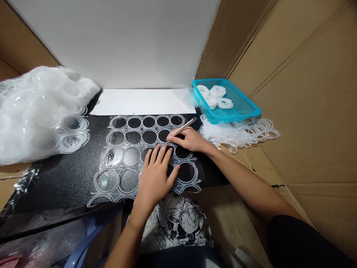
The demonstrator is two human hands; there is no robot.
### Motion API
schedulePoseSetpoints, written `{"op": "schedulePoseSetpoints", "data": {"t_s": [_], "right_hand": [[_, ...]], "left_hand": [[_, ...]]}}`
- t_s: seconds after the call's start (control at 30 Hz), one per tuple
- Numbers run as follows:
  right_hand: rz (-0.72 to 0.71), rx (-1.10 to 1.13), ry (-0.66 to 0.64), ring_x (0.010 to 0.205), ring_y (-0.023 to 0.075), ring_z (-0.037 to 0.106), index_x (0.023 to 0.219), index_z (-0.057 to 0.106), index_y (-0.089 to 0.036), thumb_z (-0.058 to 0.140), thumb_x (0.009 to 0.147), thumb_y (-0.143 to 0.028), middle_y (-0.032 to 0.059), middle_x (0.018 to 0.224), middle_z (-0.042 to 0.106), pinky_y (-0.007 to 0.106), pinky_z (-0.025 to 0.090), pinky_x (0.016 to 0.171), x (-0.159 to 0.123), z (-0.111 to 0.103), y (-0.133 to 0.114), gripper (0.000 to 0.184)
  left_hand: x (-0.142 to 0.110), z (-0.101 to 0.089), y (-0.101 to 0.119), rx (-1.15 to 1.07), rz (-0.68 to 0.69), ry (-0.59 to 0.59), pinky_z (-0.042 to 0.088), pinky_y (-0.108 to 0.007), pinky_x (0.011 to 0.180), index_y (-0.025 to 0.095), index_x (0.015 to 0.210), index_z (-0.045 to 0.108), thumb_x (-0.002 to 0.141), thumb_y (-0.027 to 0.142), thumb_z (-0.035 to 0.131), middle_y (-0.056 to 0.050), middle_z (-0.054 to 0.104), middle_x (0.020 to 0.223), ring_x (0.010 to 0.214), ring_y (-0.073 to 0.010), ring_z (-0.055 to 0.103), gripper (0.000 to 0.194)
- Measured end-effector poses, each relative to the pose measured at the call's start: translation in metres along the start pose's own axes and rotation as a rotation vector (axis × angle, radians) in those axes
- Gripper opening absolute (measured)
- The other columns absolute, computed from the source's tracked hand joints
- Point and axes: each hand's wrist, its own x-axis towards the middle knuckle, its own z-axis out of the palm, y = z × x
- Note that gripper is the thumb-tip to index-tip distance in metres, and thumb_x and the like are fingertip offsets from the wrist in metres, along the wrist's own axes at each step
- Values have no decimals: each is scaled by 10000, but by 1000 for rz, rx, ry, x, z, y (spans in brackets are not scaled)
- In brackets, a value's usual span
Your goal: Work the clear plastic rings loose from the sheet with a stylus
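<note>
A clear plastic sheet [122, 156] moulded with rows of round rings lies flat on a black work surface [67, 178]. My left hand [156, 175] presses palm-down on the sheet's near right part, fingers spread over the rings. My right hand [188, 139] sits just beyond it, gripping a thin pale blade-like tool [182, 128] whose tip touches a ring in the sheet's second row. Several rings at the right look black inside; those at the near left still carry clear discs.
A big heap of clear plastic sheets [36, 111] lies at the left. A turquoise basket [245, 108] with white rolls stands at the right on a pile of loose clear rings [242, 132]. White paper [142, 101] lies behind. Cardboard walls enclose both sides.
</note>
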Motion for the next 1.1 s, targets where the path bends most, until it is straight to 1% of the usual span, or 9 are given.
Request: {"op": "schedulePoseSetpoints", "data": {"t_s": [0.2, 0.47, 0.73, 0.87, 1.1], "right_hand": [[-19, -40, 34, 981, 198, 747, 973, 793, -185, 672, 964, -315, 63, 1045, 810, 359, 559, 936, 0, 1, -1, 178], [-43, -87, 33, 980, 201, 750, 978, 795, -190, 653, 975, -330, 62, 1046, 811, 359, 562, 926, 0, 0, 2, 199], [-97, -116, 23, 930, 197, 745, 949, 795, -172, 659, 965, -292, 71, 1000, 809, 352, 566, 875, 1, -1, -1, 182], [-95, -112, 36, 918, 192, 747, 938, 794, -173, 666, 958, -292, 64, 994, 810, 340, 566, 865, 3, -1, -1, 176], [-95, -116, 9, 922, 190, 744, 932, 793, -181, 670, 957, -290, 55, 1001, 811, 345, 561, 882, 4, -2, 0, 166]], "left_hand": [[0, -1, 0, 4, 4, -4, 275, -556, 1291, 201, 1544, 469, 1054, 494, 449, -69, 452, 1647, 1553, -322, 341, 571], [0, 0, 0, 5, 4, -3, 268, -551, 1296, 196, 1545, 466, 1056, 500, 448, -66, 448, 1650, 1555, -317, 340, 576], [0, 0, 0, 14, 6, -7, 271, -560, 1295, 180, 1550, 461, 1058, 494, 449, -72, 445, 1652, 1556, -318, 336, 584], [0, 0, 0, 6, 6, 2, 289, -568, 1286, 178, 1544, 470, 1056, 488, 458, -78, 459, 1643, 1549, -321, 350, 578], [0, 1, -1, 4, 11, 12, 293, -572, 1284, 181, 1542, 474, 1056, 482, 455, -77, 465, 1639, 1549, -323, 350, 571]]}}
